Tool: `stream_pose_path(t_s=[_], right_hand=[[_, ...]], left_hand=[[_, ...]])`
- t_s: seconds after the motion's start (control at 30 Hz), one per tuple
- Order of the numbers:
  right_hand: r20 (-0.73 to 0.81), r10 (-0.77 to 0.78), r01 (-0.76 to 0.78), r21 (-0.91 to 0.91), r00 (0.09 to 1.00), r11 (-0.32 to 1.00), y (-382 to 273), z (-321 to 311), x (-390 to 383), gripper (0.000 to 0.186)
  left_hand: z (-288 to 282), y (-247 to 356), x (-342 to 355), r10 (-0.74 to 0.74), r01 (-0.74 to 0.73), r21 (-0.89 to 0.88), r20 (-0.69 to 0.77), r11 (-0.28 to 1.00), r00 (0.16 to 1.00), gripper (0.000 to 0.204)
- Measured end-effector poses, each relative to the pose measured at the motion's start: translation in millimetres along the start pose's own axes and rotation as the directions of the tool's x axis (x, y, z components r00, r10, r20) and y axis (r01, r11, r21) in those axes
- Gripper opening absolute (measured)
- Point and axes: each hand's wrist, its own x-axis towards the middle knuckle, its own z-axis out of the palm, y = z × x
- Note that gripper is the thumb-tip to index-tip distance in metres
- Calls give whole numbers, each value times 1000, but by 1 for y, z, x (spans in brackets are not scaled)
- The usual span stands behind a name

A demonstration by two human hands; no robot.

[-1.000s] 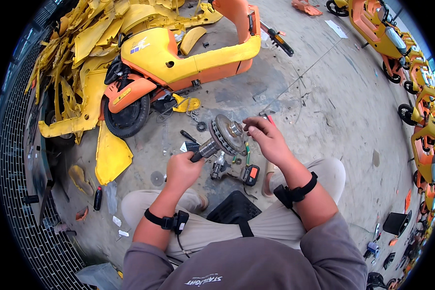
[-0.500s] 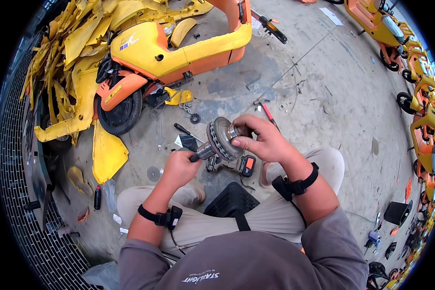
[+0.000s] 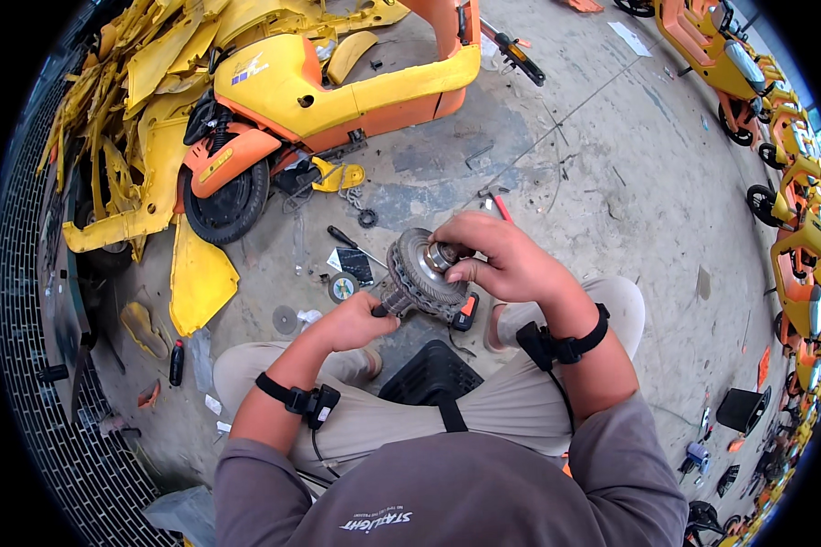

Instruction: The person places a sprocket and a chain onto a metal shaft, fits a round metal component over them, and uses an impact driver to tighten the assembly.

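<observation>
Above my knees, a greasy metal gear assembly (image 3: 417, 273) hangs tilted between my two hands. It has a wide toothed disc with a chain-like ring behind it, and a thick shaft. My left hand (image 3: 351, 323) is closed round the shaft's lower left end. At the other end, the fingers and thumb of my right hand (image 3: 502, 258) pinch a shiny metal collar (image 3: 441, 256) in the middle of the disc. Partly hidden behind the assembly, a power tool's orange and black battery (image 3: 466, 312) shows on the floor.
A yellow and orange scooter (image 3: 337, 100) lies beyond my hands, beside a heap of yellow panels (image 3: 155, 82). A screwdriver (image 3: 342, 237), a tape roll (image 3: 343, 287) and a red-handled tool (image 3: 503, 208) lie on the floor. A black crate (image 3: 431, 376) stands between my legs. Scooters (image 3: 798, 237) line the right.
The gear assembly has turned so that its disc and collar face more toward me. My left hand has shifted slightly right and down, uncovering the tape roll.
</observation>
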Motion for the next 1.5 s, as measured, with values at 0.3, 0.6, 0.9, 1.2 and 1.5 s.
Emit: stream_pose_path(t_s=[0.3, 0.6, 0.9, 1.2, 1.5], right_hand=[[60, -21, 22, -23, 998, 999, -9, -7, 1, 41], [152, 135, -147, 75, 979, 986, -19, -7, 3, 44], [121, 95, -64, -237, 988, 969, -20, 8, 62, 40], [-104, 744, -423, 767, 660, 483, 183, 97, 82, 41], [31, 884, -750, -516, 466, 414, 270, 326, -134, 66]], left_hand=[[0, 37, -17, -192, 198, -44, 110, 979, 975, 36], [-13, 20, -11, 51, -56, 37, 115, 998, 992, 35], [-28, 38, -9, 305, -331, -109, -200, 937, 931, 55], [-82, 25, -20, -19, -162, -291, -533, 943, 846, 42], [-93, -25, -10, 0, 150, 109, -807, 983, 591, 33]])
